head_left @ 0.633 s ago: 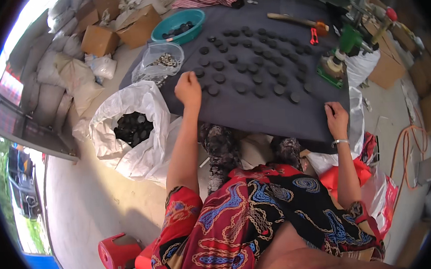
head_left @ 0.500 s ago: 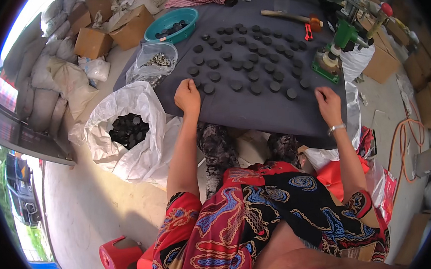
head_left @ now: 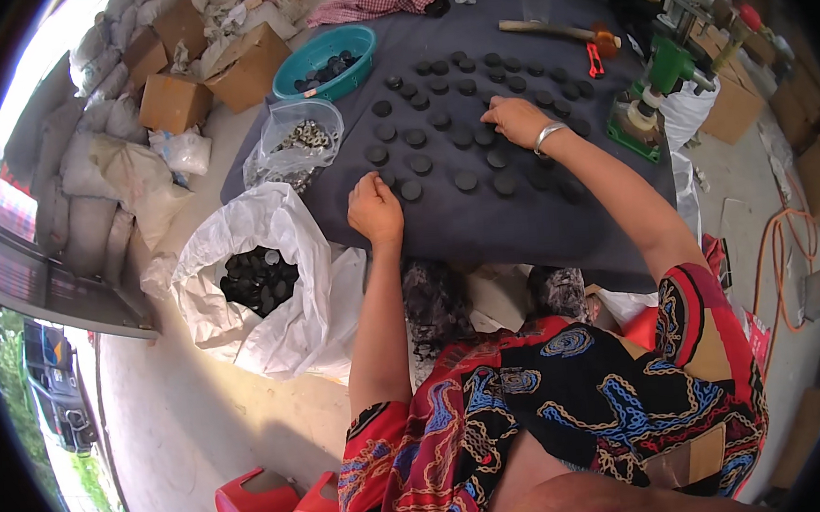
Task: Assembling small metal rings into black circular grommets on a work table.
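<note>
Several black round discs [head_left: 439, 120] lie spread in loose rows over the dark cloth of the table [head_left: 446, 230]. My left hand [head_left: 374, 209] is closed at the table's near left edge, beside the nearest discs; whatever its curled fingers hold is hidden. Over the middle of the rows is my right hand [head_left: 517, 123], a metal band on its wrist. Its thumb and fingertips come together just above the discs, and I cannot make out what is between them. The right forearm covers part of the discs on the right.
A white sack [head_left: 312, 262] of black discs stands left of the table. On the table are a clear plastic tub [head_left: 328, 120] of small rings, a teal basin [head_left: 361, 75] of discs, a hammer [head_left: 546, 29], a red cutter [head_left: 595, 60] and a green hand press [head_left: 629, 130].
My right hand has moved left and away from me, from the table's right edge to over the discs. My left hand stays closed near the left edge. The view has shifted slightly.
</note>
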Available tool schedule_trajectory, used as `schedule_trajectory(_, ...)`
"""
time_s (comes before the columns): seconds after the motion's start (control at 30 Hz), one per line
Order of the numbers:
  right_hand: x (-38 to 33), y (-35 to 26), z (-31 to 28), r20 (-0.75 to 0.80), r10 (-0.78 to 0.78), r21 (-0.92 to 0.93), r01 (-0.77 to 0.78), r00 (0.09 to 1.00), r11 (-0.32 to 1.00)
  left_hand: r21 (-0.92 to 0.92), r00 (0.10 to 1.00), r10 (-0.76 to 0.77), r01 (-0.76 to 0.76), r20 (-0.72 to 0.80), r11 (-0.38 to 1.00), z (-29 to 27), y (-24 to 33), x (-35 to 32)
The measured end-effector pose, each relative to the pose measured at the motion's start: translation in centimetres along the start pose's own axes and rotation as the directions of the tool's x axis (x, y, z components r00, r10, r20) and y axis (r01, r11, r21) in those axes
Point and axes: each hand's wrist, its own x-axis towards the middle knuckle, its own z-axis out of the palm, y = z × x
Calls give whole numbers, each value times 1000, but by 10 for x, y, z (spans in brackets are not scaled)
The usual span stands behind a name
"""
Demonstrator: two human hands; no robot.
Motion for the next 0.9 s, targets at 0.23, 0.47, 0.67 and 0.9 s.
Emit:
schedule_trajectory(0.23,6,37,26,-112,-36,-59,30,993,998,-30,1000,-9,9,0,1000,-9,14,1)
schedule_trajectory(0.47,27,6,24,-143,-122,30,128,982,991,-126,993,-80,70,-81,990,-19,3,-11)
schedule_trajectory(0.67,34,0,17,-160,-170,-82,158,972,984,-104,993,-112,106,-48,989,-9,2,-5)
schedule_trajectory(0.9,-16,-217,-16,-462,-509,238,654,726,718,-34,983,-89,85,-158,996,4,1,-9)
